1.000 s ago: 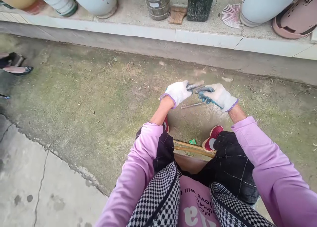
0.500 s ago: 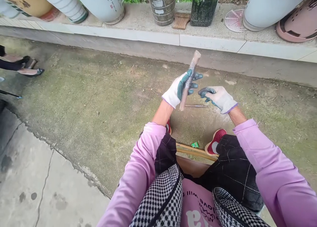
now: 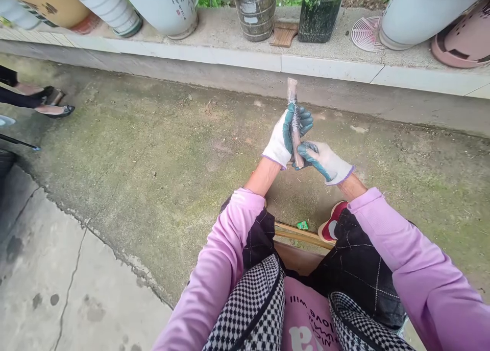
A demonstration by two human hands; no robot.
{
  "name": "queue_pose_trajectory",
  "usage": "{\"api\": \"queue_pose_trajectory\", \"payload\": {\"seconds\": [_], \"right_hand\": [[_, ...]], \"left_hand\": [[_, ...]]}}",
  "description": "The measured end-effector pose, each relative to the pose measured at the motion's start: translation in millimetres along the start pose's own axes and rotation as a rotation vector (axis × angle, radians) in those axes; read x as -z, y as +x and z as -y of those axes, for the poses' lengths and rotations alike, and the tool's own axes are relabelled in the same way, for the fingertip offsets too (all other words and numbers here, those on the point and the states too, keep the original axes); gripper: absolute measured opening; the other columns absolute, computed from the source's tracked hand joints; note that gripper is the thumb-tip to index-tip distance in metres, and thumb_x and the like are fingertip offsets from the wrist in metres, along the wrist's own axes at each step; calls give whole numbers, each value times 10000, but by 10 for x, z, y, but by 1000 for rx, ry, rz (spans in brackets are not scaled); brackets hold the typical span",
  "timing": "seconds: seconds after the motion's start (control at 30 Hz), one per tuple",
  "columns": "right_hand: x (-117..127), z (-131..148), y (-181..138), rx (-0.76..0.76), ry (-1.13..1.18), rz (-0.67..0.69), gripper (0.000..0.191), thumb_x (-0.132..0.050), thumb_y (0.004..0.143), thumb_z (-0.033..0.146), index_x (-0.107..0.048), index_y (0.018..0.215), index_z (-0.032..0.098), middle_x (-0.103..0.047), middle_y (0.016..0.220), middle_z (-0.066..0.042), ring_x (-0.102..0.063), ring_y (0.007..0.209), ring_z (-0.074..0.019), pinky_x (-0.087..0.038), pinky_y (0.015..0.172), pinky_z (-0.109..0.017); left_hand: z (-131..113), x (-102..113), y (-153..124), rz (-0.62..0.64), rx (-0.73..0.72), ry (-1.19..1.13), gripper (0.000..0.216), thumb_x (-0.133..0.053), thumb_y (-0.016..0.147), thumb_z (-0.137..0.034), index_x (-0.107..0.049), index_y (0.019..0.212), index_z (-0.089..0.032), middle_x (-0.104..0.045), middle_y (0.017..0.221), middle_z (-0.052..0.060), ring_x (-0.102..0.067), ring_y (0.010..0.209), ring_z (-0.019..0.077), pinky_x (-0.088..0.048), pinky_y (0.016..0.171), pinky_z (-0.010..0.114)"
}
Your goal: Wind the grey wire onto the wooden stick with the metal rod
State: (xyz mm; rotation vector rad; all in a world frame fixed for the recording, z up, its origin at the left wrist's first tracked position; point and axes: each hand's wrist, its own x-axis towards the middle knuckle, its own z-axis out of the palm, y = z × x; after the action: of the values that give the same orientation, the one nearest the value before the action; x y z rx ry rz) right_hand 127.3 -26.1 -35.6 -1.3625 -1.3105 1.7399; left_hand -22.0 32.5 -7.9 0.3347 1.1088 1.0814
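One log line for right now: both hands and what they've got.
left hand: gripping wrapped stick, upright | right hand: fingertips at its lower end | below: mossy concrete ground

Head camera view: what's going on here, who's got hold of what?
A seated person in pink sleeves and work gloves holds a short brownish stick upright in the left hand. The right hand has its fingertips at the stick's lower end; whether it grips is unclear. Pots stand on a ledge beyond; another person's feet show at far left.
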Motion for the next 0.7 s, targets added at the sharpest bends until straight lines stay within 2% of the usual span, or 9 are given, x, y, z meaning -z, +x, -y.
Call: {"api": "queue_pose_trajectory", "payload": {"seconds": [0.07, 0.13, 0.23, 0.33, 0.47, 0.6, 0.7], "right_hand": [[-14, 30, -43, 1, 97, 67, 760, -1068, 798, 942, -692, 940, 297, -696, 753, -29, -683, 694, -237, -619, 640, -363], [30, 65, -86, 5, 210, 96, 807, -1037, 794, 1005, -707, 988, 295, -607, 696, 21, -523, 569, -178, -481, 513, -326], [136, 119, -122, -7, 304, 100, 826, -1053, 785, 998, -731, 1063, 290, -508, 662, 80, -377, 507, -131, -352, 447, -285], [228, 147, -101, -1, 241, 32, 752, -1082, 812, 901, -719, 1067, 294, -506, 656, 83, -413, 508, -131, -369, 440, -273], [347, 106, -16, 2, 90, -147, 703, -1105, 789, 788, -637, 996, 307, -585, 679, 47, -483, 521, -143, -425, 439, -295], [541, -36, 35, 9, -33, -298, 595, -1081, 826, 697, -686, 1023, 299, -622, 711, 24, -511, 534, -164, -461, 457, -326], [742, -152, 61, -20, -223, -391, 399, -987, 912, 583, -738, 1015, 288, -683, 737, -9, -536, 555, -179, -465, 479, -336]], "left_hand": [[36, 4, -7, 17, 12, 31, 491, -792, 1291, -642, -856, 1430, -176, -940, 1294, 120, -928, 1409, 286, -760, 1173, 357], [68, 14, 3, 55, 23, 70, 457, -791, 1284, -625, -866, 1414, -193, -940, 1291, 112, -928, 1401, 295, -776, 1095, 348], [98, 17, 37, 108, 22, 130, 437, -817, 1259, -610, -873, 1409, -203, -943, 1271, 115, -936, 1335, 294, -776, 987, 323], [107, -6, 39, 89, -7, 193, 384, -774, 1280, -542, -866, 1408, -192, -941, 1231, 109, -933, 1237, 258, -760, 967, 309], [96, 4, -47, 84, -27, 344, 256, -718, 1276, -387, -878, 1332, -194, -917, 1100, 64, -899, 1034, 201, -725, 925, 279], [94, 78, -111, 113, -40, 548, 110, -785, 1189, -224, -872, 1136, -182, -769, 857, -6, -678, 743, 120, -596, 757, 225], [110, 125, -89, 112, -107, 695, 177, -835, 1121, -158, -804, 948, -183, -660, 776, -43, -533, 691, 98, -492, 694, 226]]}}
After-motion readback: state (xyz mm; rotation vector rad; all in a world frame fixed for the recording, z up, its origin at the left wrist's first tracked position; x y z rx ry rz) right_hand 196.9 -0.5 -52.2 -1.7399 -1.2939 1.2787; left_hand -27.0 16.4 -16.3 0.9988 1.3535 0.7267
